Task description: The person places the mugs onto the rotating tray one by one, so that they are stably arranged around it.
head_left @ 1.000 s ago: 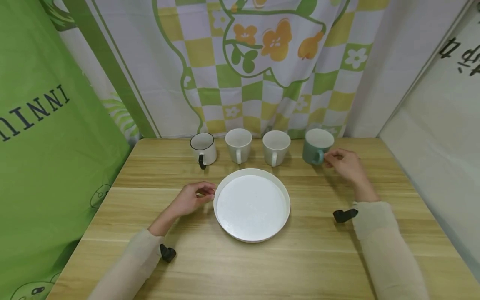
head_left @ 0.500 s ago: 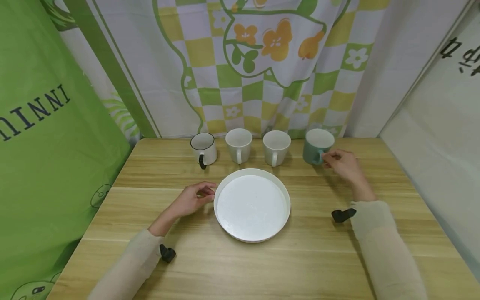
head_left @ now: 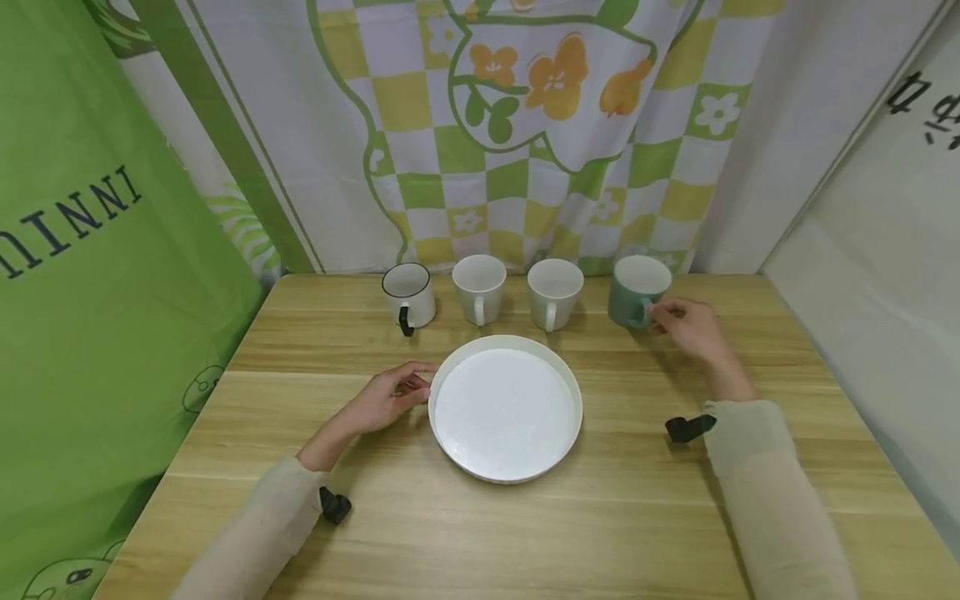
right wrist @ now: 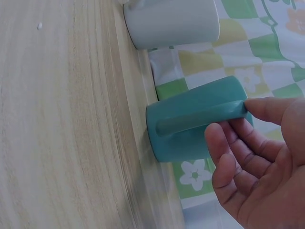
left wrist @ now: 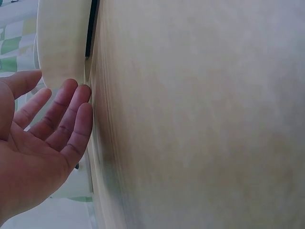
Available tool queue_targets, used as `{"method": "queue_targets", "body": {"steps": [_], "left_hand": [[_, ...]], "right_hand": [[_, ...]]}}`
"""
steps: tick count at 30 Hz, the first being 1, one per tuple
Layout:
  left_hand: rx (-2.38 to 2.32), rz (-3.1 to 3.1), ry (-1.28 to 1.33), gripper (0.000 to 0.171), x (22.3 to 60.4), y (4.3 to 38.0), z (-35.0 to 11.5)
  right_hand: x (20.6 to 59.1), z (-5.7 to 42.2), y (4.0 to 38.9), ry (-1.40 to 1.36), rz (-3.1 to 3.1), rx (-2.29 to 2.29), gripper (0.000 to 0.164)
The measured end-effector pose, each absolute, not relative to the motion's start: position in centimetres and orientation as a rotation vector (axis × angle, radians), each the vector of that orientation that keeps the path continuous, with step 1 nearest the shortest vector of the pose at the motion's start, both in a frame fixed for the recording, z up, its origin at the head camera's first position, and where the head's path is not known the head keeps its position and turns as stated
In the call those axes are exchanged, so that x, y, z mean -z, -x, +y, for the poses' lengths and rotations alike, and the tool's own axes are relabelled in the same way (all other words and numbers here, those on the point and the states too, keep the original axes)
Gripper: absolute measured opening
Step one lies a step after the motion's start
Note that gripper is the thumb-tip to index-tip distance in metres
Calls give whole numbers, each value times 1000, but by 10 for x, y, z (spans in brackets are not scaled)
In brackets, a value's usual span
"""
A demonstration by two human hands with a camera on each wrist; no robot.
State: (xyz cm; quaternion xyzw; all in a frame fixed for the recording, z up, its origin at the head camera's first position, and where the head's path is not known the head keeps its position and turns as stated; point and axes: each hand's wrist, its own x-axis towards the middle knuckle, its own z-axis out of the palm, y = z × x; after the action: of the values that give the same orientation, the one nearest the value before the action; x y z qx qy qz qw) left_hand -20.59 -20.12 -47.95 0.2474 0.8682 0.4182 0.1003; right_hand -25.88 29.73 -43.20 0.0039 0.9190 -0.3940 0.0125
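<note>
A teal mug stands upright at the back right of the table. My right hand pinches its handle; in the right wrist view the thumb lies at the handle's upper end and the fingers curl in behind it. The mug's base is on the wood. In the middle lies a round white tray with a low rim. Beside its left rim my left hand is held with loosely bent fingers. From the left wrist, those fingertips show right at the tray's side wall, the palm holding nothing.
Left of the teal mug, a row runs along the table's back: a white mug, another white mug and a black-rimmed mug with a black handle. Behind them hangs a checked curtain. A green cloth borders the left side.
The teal mug's handle has turned slightly to the right, the right hand's fingers staying at it. My left hand and the tray stay almost still.
</note>
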Motion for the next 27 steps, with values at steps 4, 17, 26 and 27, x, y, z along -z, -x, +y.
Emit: {"method": "queue_targets", "body": {"steps": [4,17,26,27], "left_hand": [[-1232,2550,-722,41,479,206,-201],[-1234,2515,-700,43,480,206,-202],[-1244,2503,-683,43,480,205,-202],[-1245,2502,-682,43,480,205,-202]], "right_hand": [[432,300,259,-26,2838,1259,53],[430,303,258,-138,2663,1449,60],[435,301,261,-138,2499,1627,58],[436,301,261,-143,2473,1653,58]]}}
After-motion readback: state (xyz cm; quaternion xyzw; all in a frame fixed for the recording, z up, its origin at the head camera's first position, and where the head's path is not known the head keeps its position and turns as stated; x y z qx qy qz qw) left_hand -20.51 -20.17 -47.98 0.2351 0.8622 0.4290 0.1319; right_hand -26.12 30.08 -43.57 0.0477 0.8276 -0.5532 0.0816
